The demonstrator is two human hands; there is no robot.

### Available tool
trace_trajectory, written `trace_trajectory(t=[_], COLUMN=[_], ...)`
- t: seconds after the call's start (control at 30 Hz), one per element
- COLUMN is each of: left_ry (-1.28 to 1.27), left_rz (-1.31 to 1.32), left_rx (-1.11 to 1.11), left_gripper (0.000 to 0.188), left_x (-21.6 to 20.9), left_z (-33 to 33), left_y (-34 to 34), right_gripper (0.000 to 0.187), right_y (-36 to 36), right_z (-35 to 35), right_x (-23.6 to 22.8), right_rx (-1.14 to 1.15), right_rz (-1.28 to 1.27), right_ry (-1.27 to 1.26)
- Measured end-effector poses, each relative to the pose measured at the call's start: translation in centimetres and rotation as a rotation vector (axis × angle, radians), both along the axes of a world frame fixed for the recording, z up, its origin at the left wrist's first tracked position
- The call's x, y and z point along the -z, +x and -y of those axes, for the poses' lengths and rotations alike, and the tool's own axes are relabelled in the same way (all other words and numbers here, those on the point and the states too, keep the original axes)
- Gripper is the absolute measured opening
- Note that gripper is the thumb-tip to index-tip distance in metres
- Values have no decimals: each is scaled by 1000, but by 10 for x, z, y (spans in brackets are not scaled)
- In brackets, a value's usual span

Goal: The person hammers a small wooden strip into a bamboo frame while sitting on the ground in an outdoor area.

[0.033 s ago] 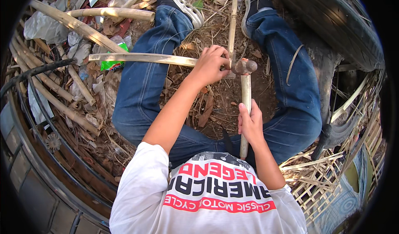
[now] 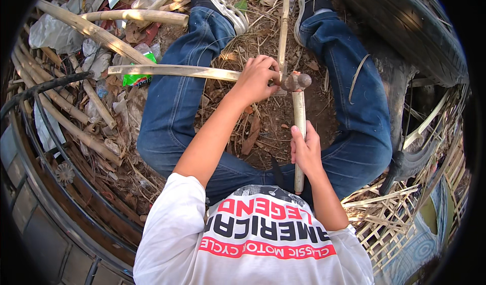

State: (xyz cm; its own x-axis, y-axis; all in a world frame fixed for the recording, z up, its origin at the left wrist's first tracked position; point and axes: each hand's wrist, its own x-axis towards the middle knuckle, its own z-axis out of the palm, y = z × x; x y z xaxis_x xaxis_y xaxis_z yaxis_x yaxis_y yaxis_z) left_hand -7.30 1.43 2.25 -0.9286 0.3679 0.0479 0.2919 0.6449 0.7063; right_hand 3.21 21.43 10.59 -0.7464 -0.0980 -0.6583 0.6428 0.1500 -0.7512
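Observation:
My right hand [image 2: 306, 148] is closed round the pale wooden handle of a ball-peen hammer [image 2: 298, 105]. The hammer's rusty rounded head lies beside the fingertips of my left hand [image 2: 259, 78]. That hand is closed over the right end of a split bamboo strip [image 2: 174, 70], which stretches leftward across my left leg. Under the fingers and the hammer head, this strip meets a second bamboo strip [image 2: 283, 29] running away between my feet. The exact contact at the joint is hidden, and whether the fingertips pinch a nail cannot be seen.
Bamboo poles [image 2: 96, 32], plastic scraps and a green wrapper [image 2: 135, 78] litter the ground at left. A curved black metal frame [image 2: 48, 85] stands there too. To the right are a tire [image 2: 410, 27], a curved blade [image 2: 412, 163] and woven bamboo lattice [image 2: 385, 234].
The hammer head has shifted very slightly left toward my left fingertips, and the handle's lower end slightly right. My left hand has stayed in place.

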Motion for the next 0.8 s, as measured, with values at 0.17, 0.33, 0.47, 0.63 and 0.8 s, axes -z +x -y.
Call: trace_trajectory(t=[0.17, 0.33, 0.47, 0.63, 0.8], left_ry=[0, -38, -24, -35, -35], left_rz=[19, 16, -45, -63, -102], left_rx=[6, 14, 4, 24, 11], left_gripper=[14, 15, 16, 17, 17], left_x=[1, 2, 4, 3, 5], left_z=[0, 1, 0, 2, 0], left_y=[-2, 2, 2, 5, 4], right_gripper=[24, 24, 24, 24, 23], right_y=[2, 0, 3, 6, 5], right_z=[3, 0, 3, 3, 1], right_x=[-5, -2, -1, 2, 5], right_rx=[6, -35, 3, -21, -59], right_rz=[-19, 16, -39, -32, -56], right_ry=[12, 17, 18, 9, 33])
